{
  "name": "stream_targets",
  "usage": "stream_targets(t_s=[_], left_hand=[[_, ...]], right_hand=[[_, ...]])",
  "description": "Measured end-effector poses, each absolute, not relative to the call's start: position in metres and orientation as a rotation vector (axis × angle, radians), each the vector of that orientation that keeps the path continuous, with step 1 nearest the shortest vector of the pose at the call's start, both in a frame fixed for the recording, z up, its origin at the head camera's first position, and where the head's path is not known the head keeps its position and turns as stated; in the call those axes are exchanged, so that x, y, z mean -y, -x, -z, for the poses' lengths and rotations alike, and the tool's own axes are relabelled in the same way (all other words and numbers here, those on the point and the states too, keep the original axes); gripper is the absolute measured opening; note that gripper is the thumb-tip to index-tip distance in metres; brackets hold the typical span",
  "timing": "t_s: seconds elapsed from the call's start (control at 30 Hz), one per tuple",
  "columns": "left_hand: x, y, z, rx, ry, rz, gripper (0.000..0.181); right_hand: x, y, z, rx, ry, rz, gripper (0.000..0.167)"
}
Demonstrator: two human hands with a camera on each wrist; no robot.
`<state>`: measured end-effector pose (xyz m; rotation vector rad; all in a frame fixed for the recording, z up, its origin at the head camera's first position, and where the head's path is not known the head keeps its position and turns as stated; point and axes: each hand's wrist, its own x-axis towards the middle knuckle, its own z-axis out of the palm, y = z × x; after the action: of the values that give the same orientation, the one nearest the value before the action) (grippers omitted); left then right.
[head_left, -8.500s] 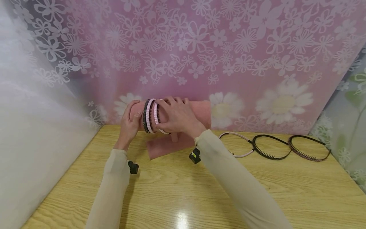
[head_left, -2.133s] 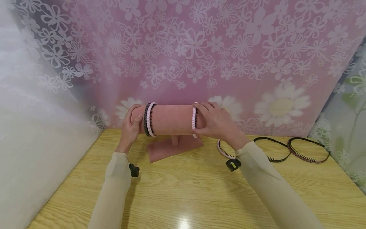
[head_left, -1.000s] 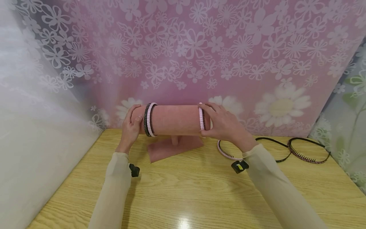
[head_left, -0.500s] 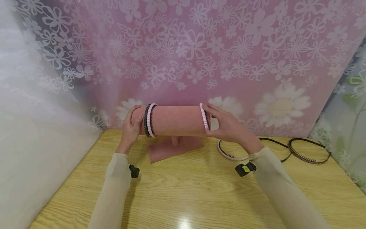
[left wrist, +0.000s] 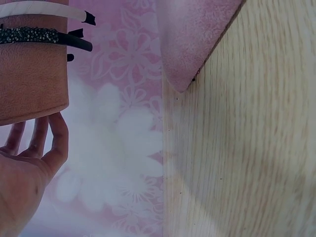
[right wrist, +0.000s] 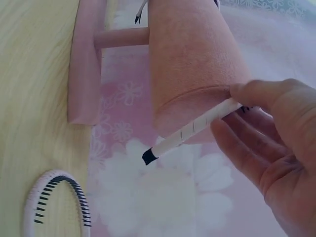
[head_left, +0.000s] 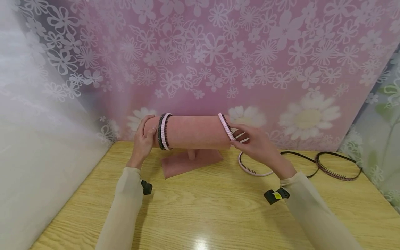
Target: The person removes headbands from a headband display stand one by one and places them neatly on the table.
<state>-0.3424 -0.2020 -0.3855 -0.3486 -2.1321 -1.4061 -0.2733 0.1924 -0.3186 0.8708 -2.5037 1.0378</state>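
A pink padded headband stand (head_left: 193,132) is a horizontal cylinder on a short post and flat base. My left hand (head_left: 143,139) grips its left end; in the left wrist view several fingers (left wrist: 59,140) reach behind the end. Beside that hand, a dark glittery headband (head_left: 160,132) and a pale pink one (head_left: 164,131) sit together around the cylinder. At the right end, my right hand (head_left: 257,144) pinches another pale pink headband (head_left: 225,126) between thumb and fingers. That headband tilts across the cylinder's right rim, its black-tipped end (right wrist: 149,156) sticking out past the stand's end.
On the wooden table (head_left: 190,208) at right lie a pale pink toothed headband (head_left: 253,174), a black one (head_left: 298,153) partly behind my right wrist, and a dark patterned one (head_left: 335,176). A flowered pink cloth (head_left: 200,69) hangs close behind the stand.
My right hand has slid the pale pink headband from near the left pair to the cylinder's right end. It has tilted there, lower end outward. My left hand has kept its place.
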Motion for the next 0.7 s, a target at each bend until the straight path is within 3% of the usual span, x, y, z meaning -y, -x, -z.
stream_targets(t_s=[0.23,0.5,0.7], left_hand=[[0.199,0.339,0.382,2.119,0.349,1.420,0.045],[0.188,0.311,0.358,2.141,0.347,1.446,0.045],[0.187,0.310,0.356,2.139,0.360,1.446,0.044]], right_hand=[[-0.195,0.268,0.326,2.442,-0.801,-1.061,0.044],[-0.209,0.260,0.330,2.473,-0.747,-1.018,0.040],[-0.224,0.248,0.333,2.464,-0.739,-0.966,0.037]])
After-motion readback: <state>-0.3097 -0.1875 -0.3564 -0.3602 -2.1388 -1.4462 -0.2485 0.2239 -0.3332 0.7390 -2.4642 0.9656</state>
